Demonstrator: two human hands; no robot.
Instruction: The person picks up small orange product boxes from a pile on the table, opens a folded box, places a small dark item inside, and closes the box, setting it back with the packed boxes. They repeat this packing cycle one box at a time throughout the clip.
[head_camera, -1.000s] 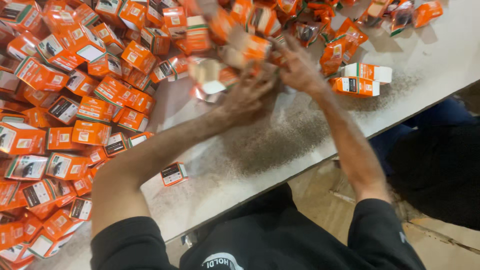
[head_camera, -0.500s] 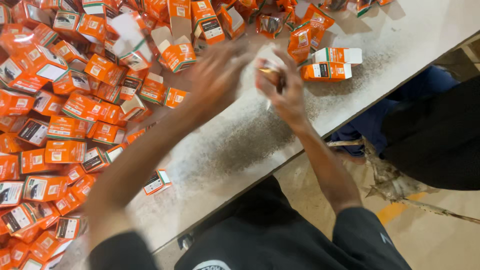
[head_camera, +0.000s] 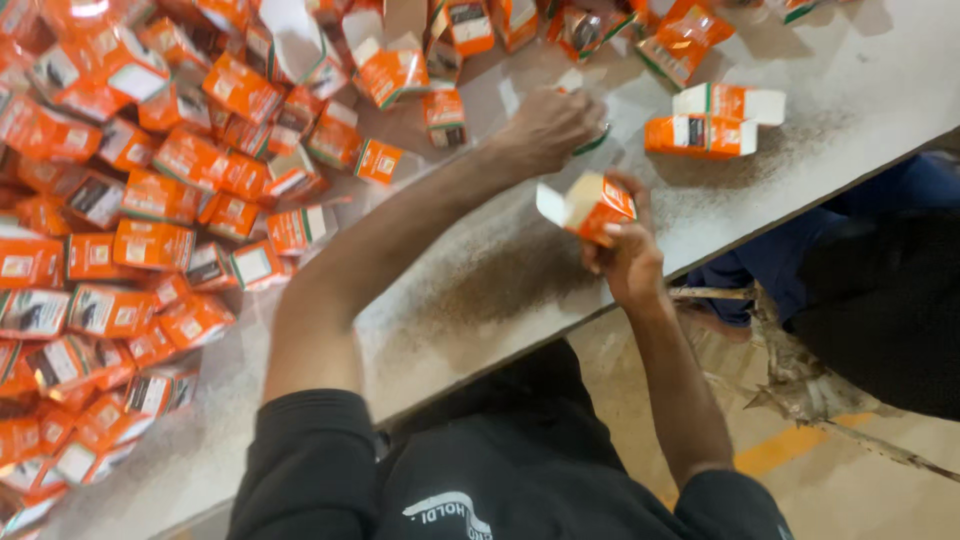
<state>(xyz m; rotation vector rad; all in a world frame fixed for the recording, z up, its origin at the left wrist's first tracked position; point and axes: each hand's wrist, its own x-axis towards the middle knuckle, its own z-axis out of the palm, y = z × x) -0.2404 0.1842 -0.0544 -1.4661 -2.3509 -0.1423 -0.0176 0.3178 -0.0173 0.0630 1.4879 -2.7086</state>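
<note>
The right hand (head_camera: 628, 262) grips an open-flapped orange carton (head_camera: 592, 206) upright, while at eleven o'clock the left hand (head_camera: 545, 130) closes on a small packet (head_camera: 592, 143) on the table (head_camera: 520, 280), seemingly ready for filling.

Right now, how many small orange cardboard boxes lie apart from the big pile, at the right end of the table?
2: one small orange cardboard box lying flat, another with open white flaps touching just behind it. None seems hidden there.

The small carton (head_camera: 598, 205) in the right hand (head_camera: 625, 255) is orange with a white flap. The heap of cartons (head_camera: 150, 200) is orange with white panels, dark patches and thin green edges. The two stacked cartons (head_camera: 712, 122) are orange and white. The desk (head_camera: 880, 70) is pale grey, speckled with dark dust. The sleeve (head_camera: 310, 460) is black.
</note>
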